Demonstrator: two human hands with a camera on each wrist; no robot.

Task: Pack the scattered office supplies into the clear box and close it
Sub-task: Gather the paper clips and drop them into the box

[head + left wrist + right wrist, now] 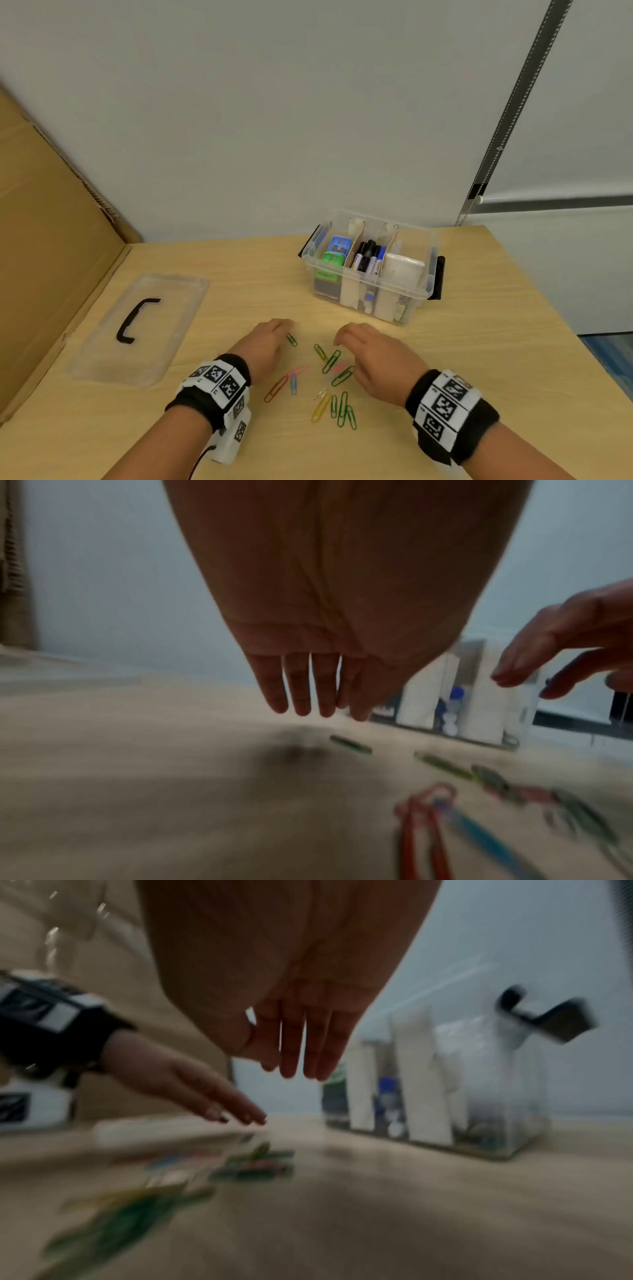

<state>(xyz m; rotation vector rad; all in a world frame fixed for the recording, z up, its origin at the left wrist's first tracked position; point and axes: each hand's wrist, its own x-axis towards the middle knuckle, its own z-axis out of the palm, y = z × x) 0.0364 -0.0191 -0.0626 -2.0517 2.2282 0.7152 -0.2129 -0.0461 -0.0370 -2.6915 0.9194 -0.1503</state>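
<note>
Several coloured paper clips point(330, 377) lie scattered on the wooden table between my two hands. My left hand point(270, 339) hovers just left of them, fingers straight and pointing down, holding nothing point(308, 693). My right hand point(363, 349) hovers at their right, fingers straight and empty point(298, 1053). The clear box point(371, 267) stands open behind the clips, with tape rolls, markers and a white block between card dividers. Its clear lid point(144, 329) with a black handle lies flat at the left. Both wrist views are blurred.
A large brown cardboard sheet point(51, 240) leans along the table's left edge beside the lid. A pale wall stands close behind the box. The table's right edge point(555, 325) drops off just beyond the box's black latch point(438, 277).
</note>
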